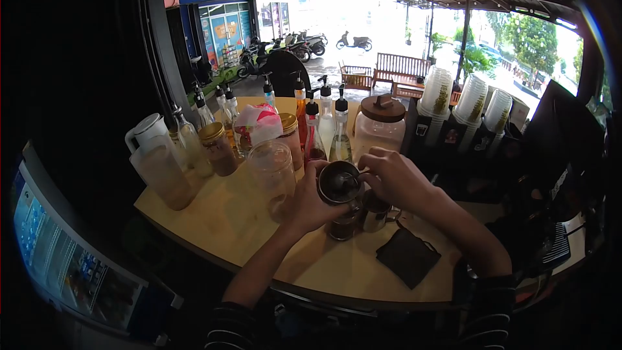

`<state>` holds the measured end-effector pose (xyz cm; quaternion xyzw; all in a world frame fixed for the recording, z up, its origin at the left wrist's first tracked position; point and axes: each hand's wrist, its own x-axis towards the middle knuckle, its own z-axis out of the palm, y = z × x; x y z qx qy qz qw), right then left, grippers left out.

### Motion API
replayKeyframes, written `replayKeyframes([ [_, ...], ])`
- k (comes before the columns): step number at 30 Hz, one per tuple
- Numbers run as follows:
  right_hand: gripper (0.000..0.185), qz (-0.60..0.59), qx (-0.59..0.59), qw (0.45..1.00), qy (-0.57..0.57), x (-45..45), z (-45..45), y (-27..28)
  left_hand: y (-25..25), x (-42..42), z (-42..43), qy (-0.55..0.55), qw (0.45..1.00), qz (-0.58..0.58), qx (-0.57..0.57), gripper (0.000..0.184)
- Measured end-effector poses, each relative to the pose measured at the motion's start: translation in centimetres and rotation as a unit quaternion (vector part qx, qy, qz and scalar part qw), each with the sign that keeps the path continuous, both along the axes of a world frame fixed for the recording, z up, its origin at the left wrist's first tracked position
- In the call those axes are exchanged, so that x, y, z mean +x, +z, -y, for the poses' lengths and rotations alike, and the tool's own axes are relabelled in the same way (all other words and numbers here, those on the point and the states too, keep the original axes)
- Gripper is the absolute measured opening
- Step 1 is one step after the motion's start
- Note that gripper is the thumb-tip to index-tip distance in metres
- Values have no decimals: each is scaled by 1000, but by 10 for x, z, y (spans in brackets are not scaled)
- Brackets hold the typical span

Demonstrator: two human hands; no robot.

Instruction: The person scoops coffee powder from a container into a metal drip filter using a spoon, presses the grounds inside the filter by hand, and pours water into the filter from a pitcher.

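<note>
1. On the left part of the worktop (214,220), a cloudy pitcher (160,178) stands; nearer the middle is a clear container (271,163).
2. Next, the left hand (312,199) is wrapped around the side of a dark round cup (334,192), lifted and tilted, its mouth facing the person.
3. The cup looks stiff and rather light; I would hold it around the wall, because a smooth side may slip.
4. Inside it reaches a thin utensil, probably a spoon (354,176), hard and slim, best pinched high on the handle.
5. The right hand (391,177) pinches this handle between its fingers.
6. Below that hand, rightward, a dark cloth (408,257) lies, surely soft.
</note>
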<state>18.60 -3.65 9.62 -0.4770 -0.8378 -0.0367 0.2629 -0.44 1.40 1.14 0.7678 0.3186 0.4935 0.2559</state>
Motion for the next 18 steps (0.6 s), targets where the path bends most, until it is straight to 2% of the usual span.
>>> replayKeyframes([
  [2, 19, -26, -43, 999, -9, 6, 1, 7, -2, -3, 1, -10, 999, -13, -30, 85],
  [5, 15, -71, -105, 991, -39, 10, 0, 9, -5, -3, 3, -5, 999, -34, -5, 83],
  [8, 15, -130, -122, 984, 9, 18, -8, -3, -6, -2, 6, 1, 998, -51, -24, 82],
  [10, 14, -228, -136, 964, 33, 19, -12, -10, -6, -1, 7, -25, 997, -38, -62, 82],
  [11, 14, -229, -137, 963, 33, 19, -12, -10, -9, -1, 6, -25, 997, -39, -63, 82],
  [13, 13, -355, -280, 892, 23, 18, -12, -11, -13, 1, 3, -44, 998, -20, -50, 82],
  [14, 13, -355, -280, 892, 23, 18, -14, -13, -14, 1, 3, -44, 998, -21, -50, 82],
  [16, 11, -414, -301, 857, 63, 18, -18, -21, -8, 0, 7, -37, 996, -46, -61, 85],
  [18, 12, -426, -292, 853, 76, 16, -19, -23, -13, -2, 2, -60, 995, -33, -72, 88],
])
